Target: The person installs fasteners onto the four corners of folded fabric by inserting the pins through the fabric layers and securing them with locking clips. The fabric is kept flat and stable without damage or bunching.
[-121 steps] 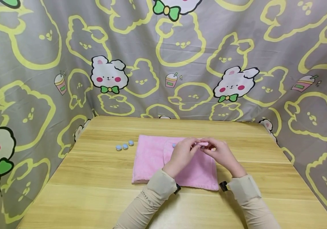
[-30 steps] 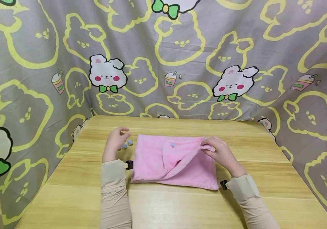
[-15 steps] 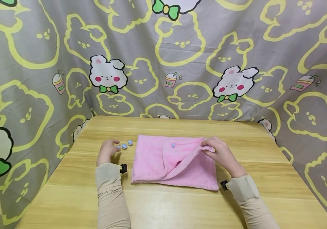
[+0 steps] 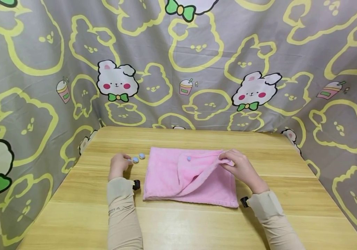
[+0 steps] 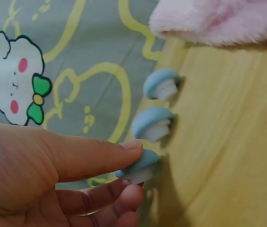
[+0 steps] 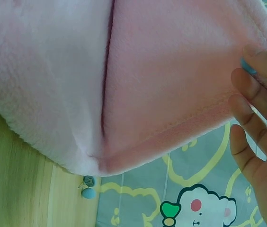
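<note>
My left hand (image 4: pixel 119 164) pinches the leftmost of three small blue-capped, white-stemmed mushroom-shaped pieces (image 5: pixel 138 166) between thumb and fingers, at the tabletop. Beside it in the row stand the middle mushroom piece (image 5: pixel 153 124) and the far one (image 5: pixel 162 84). A folded pink plush cloth (image 4: pixel 163 173) lies on the table. With its fingertips my right hand (image 4: pixel 238 166) holds up a corner of the cloth's top layer, so that layer slants open. A bit of blue (image 6: pixel 248 65) shows between the thumb and fingers there. Another blue piece (image 4: pixel 189 158) sits on the cloth's top layer.
The wooden table (image 4: pixel 197 229) reaches back to a grey curtain (image 4: pixel 159 45) printed with yellow outlines and white rabbits. The curtain also closes off both sides. The cloth lies right of the row of mushroom pieces.
My left hand has left the cloth's corner, gone left to the row and now pinches the leftmost mushroom piece. My right hand stays at the corner; the top layer now stands lifted.
</note>
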`<state>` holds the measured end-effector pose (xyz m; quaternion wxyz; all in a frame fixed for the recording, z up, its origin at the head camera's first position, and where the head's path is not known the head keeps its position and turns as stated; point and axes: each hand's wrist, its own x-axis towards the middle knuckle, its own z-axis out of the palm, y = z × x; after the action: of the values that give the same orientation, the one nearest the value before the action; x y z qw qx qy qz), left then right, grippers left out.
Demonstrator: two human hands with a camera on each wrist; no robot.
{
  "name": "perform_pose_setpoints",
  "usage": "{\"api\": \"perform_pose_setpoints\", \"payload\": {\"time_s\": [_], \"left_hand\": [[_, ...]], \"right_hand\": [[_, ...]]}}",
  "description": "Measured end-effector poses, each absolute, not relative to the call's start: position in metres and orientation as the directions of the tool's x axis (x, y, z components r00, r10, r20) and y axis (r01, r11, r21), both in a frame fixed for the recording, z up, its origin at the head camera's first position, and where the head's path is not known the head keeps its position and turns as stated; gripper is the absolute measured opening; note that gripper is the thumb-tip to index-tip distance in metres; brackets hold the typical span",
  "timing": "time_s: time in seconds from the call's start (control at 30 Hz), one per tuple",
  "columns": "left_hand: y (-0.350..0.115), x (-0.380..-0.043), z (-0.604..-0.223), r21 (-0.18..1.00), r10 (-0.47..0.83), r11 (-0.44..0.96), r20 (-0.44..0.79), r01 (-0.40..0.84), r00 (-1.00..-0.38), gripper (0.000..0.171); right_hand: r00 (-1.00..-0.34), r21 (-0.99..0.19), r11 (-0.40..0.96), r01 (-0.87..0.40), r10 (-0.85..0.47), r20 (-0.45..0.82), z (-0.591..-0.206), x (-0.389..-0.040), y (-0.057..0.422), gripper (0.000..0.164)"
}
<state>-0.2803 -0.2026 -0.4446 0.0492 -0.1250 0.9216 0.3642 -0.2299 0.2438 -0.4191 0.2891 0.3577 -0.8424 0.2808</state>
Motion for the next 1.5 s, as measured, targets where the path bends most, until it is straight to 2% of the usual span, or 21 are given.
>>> {"api": "perform_pose_setpoints", "payload": {"time_s": [0.2, 0.37, 0.57, 0.77, 0.9, 1.07, 1.2, 1.4, 1.5], "left_hand": [[-0.201, -0.277, -0.430, 0.706, -0.215, 0.666, -0.130, -0.242, -0.968, 0.030], [-0.191, -0.276, -0.412, 0.780, -0.212, 0.603, -0.044, -0.166, -0.976, 0.033], [-0.165, -0.278, -0.394, 0.846, -0.232, 0.532, 0.106, -0.035, -0.967, 0.033], [-0.130, -0.276, -0.381, 0.889, -0.255, 0.439, 0.264, 0.132, -0.930, 0.029], [-0.101, -0.272, -0.372, 0.924, -0.245, 0.303, 0.313, 0.234, -0.918, 0.030], [-0.060, -0.267, -0.368, 0.953, -0.128, 0.110, 0.294, 0.281, -0.947, 0.030], [-0.029, -0.265, -0.373, 0.972, -0.029, 0.029, 0.236, 0.235, -0.971, 0.031], [0.010, -0.266, -0.388, 0.991, 0.022, -0.115, 0.078, 0.075, -0.997, 0.033], [0.026, -0.265, -0.396, 0.970, 0.061, -0.241, -0.017, -0.031, -0.998, 0.034]], "right_hand": [[-0.581, -0.266, 0.590, -0.762, -0.442, 0.684, -0.419, -0.230, 0.244, 0.023], [-0.591, -0.263, 0.604, -0.752, -0.443, 0.674, -0.417, -0.229, 0.244, 0.022], [-0.608, -0.274, 0.613, -0.741, -0.441, 0.660, -0.416, -0.228, 0.244, 0.022], [-0.602, -0.268, 0.612, -0.744, -0.439, 0.667, -0.416, -0.228, 0.243, 0.023], [-0.602, -0.274, 0.609, -0.745, -0.437, 0.668, -0.415, -0.227, 0.243, 0.023], [-0.599, -0.274, 0.606, -0.747, -0.434, 0.673, -0.415, -0.226, 0.243, 0.024], [-0.596, -0.266, 0.612, -0.745, -0.432, 0.676, -0.417, -0.228, 0.243, 0.023], [-0.609, -0.282, 0.612, -0.739, -0.430, 0.666, -0.418, -0.228, 0.242, 0.022], [-0.611, -0.285, 0.608, -0.741, -0.434, 0.662, -0.418, -0.228, 0.241, 0.020]]}}
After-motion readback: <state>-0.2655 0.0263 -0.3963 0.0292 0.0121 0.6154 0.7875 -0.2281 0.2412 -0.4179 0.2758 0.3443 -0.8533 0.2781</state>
